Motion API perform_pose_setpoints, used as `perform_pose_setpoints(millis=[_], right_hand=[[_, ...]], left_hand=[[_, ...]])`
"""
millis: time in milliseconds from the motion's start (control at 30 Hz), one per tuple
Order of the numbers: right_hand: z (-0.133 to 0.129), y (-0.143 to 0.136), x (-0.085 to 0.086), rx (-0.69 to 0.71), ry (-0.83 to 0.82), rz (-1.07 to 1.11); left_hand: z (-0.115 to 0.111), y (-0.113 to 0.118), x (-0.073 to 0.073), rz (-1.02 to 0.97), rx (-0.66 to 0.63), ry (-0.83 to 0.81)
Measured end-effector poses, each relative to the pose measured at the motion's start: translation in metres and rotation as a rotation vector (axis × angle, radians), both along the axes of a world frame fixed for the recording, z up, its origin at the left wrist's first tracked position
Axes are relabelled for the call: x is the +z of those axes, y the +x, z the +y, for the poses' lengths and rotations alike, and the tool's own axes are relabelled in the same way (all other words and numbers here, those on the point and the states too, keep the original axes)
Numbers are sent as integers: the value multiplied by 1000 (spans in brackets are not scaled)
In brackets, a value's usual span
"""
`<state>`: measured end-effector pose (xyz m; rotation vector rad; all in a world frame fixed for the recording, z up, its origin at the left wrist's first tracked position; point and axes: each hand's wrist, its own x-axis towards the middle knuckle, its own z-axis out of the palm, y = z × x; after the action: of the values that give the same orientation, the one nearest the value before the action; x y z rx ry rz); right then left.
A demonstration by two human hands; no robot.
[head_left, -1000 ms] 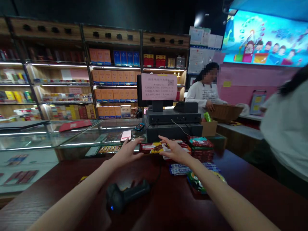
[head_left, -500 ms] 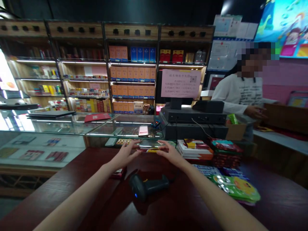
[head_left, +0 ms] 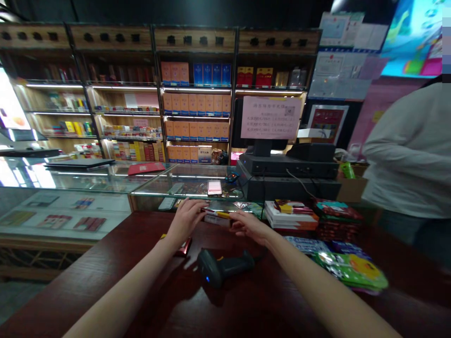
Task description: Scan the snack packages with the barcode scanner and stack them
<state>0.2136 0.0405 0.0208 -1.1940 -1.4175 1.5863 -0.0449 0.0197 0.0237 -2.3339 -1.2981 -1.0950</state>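
Between my two hands, just above the far part of the dark wooden counter point(head_left: 148, 286), is a small flat packet point(head_left: 217, 215) with a yellow and dark red edge. My left hand point(head_left: 188, 217) grips its left end with the fingers closed. At its right end, my right hand point(head_left: 248, 225) pinches it with bent fingers. A dark grey handheld barcode scanner point(head_left: 223, 267) lies on the counter nearer to me, its blue light on. Close by my left wrist lies a red and yellow packet point(head_left: 183, 247), partly hidden by the wrist.
Boxes and snack packs point(head_left: 291, 217) are stacked on the right, with a green snack bag point(head_left: 352, 270) in front. Beyond stand a glass display case point(head_left: 176, 180) and a monitor with a paper sign point(head_left: 269, 117). A person in a white top point(head_left: 405, 150) stands at the right.
The packet has tilted, turning its yellow edge upward. My left hand has come further over its end. The co-worker has moved right and nearer, and my view has shifted slightly.
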Motion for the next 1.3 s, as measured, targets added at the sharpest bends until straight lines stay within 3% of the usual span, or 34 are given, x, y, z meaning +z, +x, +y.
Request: perform_pose_setpoints(millis=[133,433,1100,1300], right_hand=[[2,2,0,-2,-94,33],[5,6,2,78,-135,-4],[5,-11,-5,87,-135,-21],[4,-16,-12,11,-101,86]], left_hand=[[-5,-5,-2,146,-3,48],[-12,-13,-8,359,18,57],[-15,-23,-26,303,75,185],[-16,-26,-34,211,121,214]])
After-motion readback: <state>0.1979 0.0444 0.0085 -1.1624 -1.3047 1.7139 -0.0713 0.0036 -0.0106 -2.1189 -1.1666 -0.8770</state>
